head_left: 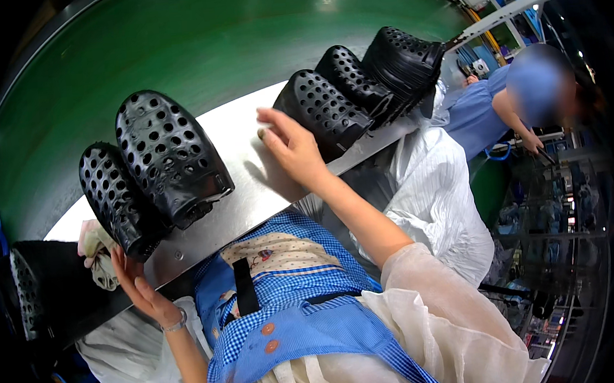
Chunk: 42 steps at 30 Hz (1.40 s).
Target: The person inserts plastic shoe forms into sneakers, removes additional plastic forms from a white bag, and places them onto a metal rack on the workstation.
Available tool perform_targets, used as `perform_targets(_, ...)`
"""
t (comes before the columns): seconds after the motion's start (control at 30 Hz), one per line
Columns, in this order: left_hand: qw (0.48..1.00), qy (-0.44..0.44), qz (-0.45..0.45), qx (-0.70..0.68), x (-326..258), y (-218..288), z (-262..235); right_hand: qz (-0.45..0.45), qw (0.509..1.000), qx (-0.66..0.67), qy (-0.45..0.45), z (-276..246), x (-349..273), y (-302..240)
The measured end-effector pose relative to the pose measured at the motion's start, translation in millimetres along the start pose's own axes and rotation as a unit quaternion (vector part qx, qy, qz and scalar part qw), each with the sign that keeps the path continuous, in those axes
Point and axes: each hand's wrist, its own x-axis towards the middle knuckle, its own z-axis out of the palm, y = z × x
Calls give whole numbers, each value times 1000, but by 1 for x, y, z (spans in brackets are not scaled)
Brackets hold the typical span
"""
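Two black shoes with rows of round holes lie on the metal ledge at the left, a narrower-looking one [111, 191] beside a larger one [165, 148]. My left hand [143, 288] is at the lower end of the narrower-looking shoe, fingers stretched out; whether it touches the shoe I cannot tell. Over the middle of the ledge hangs my right hand [293, 150], fingers apart and holding nothing. Just right of it sits another black perforated shoe [322, 105], with a similar shoe [348, 71] and a black shoe seen from its side [401, 64] farther along.
Beyond the metal ledge [239, 189] stretches a green belt surface [240, 47]. A crumpled cloth [99, 256] lies by my left hand. White plastic bags [432, 197] hang below the ledge on both sides. At the right, a person in blue [479, 112] stands near shelving.
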Motion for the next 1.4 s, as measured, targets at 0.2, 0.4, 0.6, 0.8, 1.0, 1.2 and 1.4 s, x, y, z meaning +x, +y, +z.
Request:
perform_targets(0.2,994,-28,-18,101,-27,-15,-24,-79,986,-144,-40,0,-53,26)
perform_targets(0.4,979,-46,42,193,-10,-24,-11,-164,962,-218,-6,8,-55,29)
perform_targets(0.6,964,-25,46,260,9,-46,-12,-170,961,-218,2,10,-57,26)
perform_targets(0.8,959,-30,99,265,8,-44,-8,-172,961,-219,0,10,-59,23)
perform_targets(1.0,944,-22,96,315,9,-48,-8,-178,960,-217,5,9,-58,26)
perform_targets(1.2,930,2,143,340,9,-39,0,-175,960,-219,2,11,-59,26)
perform_targets(1.4,916,-10,155,369,9,-40,-1,-177,958,-224,3,7,-59,28)
